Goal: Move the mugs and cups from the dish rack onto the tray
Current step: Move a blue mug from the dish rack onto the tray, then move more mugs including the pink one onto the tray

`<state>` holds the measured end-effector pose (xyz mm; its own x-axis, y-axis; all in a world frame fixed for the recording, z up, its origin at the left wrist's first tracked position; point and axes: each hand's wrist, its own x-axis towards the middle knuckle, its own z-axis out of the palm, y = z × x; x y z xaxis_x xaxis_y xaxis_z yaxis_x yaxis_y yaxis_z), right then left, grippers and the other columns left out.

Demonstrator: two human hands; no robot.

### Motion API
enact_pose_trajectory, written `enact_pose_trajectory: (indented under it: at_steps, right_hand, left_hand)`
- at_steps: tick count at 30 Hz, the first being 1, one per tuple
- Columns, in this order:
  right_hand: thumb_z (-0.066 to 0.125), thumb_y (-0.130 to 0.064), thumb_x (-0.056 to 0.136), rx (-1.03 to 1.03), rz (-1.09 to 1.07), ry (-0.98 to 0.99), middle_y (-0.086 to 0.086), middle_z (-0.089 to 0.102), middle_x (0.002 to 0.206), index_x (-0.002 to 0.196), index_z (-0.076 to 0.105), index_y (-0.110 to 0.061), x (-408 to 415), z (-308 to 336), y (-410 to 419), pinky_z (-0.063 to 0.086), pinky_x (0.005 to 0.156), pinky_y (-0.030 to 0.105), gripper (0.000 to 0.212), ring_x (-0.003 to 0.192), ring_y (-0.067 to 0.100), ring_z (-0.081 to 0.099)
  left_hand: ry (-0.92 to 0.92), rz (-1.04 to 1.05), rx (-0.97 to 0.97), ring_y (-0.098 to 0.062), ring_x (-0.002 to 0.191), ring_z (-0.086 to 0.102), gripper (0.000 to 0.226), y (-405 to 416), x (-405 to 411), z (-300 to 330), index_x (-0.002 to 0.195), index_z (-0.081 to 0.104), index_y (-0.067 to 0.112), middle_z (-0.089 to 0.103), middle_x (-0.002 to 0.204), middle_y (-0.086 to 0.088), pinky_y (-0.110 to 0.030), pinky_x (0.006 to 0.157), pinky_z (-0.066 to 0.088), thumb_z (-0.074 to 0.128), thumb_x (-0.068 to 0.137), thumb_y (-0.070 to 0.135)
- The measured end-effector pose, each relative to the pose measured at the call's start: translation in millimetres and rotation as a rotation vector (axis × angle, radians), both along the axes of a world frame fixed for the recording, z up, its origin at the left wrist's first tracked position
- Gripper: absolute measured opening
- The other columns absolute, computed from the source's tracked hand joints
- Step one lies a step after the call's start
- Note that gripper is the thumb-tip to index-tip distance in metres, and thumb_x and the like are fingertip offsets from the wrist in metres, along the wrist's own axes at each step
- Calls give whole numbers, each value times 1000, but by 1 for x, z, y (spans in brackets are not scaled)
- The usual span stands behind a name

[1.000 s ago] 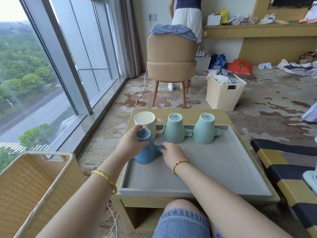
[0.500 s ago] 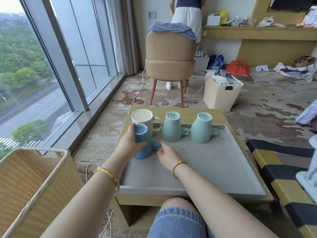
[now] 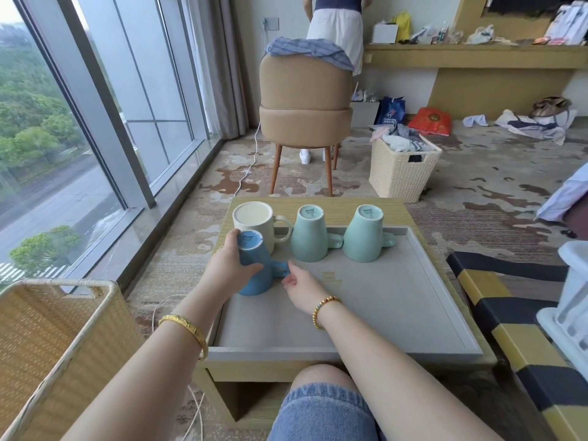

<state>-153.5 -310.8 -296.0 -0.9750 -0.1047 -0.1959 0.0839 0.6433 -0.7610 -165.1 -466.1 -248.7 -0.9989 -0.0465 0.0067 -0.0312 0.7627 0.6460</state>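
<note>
At the tray's [image 3: 442,300] near-left, an upturned blue mug [image 3: 254,270]: left hand [image 3: 227,265] wraps its body, right hand [image 3: 300,286] pinches its rightward handle.

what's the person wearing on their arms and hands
Both forearms are bare, with no sleeves or gloves in view. The left wrist carries a smooth gold bangle. The right wrist carries a bracelet of small gold beads with one teal bead among them. No rings or watch show.

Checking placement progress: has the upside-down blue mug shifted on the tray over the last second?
No. The upside-down blue mug sits in the same spot, in front of the cream mug, both hands on it.
</note>
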Motion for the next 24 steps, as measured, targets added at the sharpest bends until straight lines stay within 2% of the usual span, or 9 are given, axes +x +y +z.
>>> enact_pose_trajectory:
  at_steps: [4,7,10,13,15,18,20,24]
  right_hand:
    - [34,-12,96,-14,3,-23,9,50,135,148,21,-14,-2,0,1,38,102,29,54,121,25,49]
    - [34,-14,96,27,16,-25,10,48,137,147,24,-14,3,5,2,39,101,31,52,122,26,48]
    - [36,-13,96,15,-31,34,12,48,138,142,33,-13,16,19,15,39,103,32,47,125,26,48]
    - [38,-14,96,13,-112,138,11,54,131,131,49,-13,36,43,43,41,102,32,37,121,24,51]
    - [40,-17,96,-12,-176,204,10,62,120,118,57,-13,53,61,66,45,96,32,28,112,24,58]
    - [40,-24,97,3,-254,281,11,66,99,104,57,-13,82,90,104,51,85,38,22,95,28,62]
    - [40,-27,97,50,-302,340,6,63,85,97,56,-13,103,109,130,51,77,39,22,85,27,63]
    - [40,-28,97,86,-422,457,14,67,86,93,57,-10,140,145,178,53,71,42,25,79,31,64]
  left_hand:
    - [2,13,1,-30,110,54,79,-1,3,0,141,21,21,53,130,-8,-28,74,39,70,79,28]
    - [-7,29,-8,-33,123,46,88,1,14,1,145,14,18,43,140,-14,-34,89,41,69,79,36]
    - [152,79,-44,-37,127,38,73,15,30,13,144,22,11,36,142,-21,-41,102,34,61,86,32]
    - [351,43,4,-36,120,41,46,44,44,36,134,42,7,44,133,-21,-40,99,34,52,89,12]
    - [430,-11,64,-32,117,44,34,71,55,54,124,52,9,52,126,-16,-35,92,36,46,90,7]
    - [545,-131,96,-31,113,49,28,119,75,77,114,59,10,59,117,-12,-33,86,38,44,91,7]
    - [593,-197,112,-30,113,49,27,151,91,89,113,59,10,61,114,-11,-31,83,36,44,91,7]
    - [639,-325,161,-30,112,50,28,213,123,109,115,58,8,61,115,-12,-33,86,39,44,91,5]
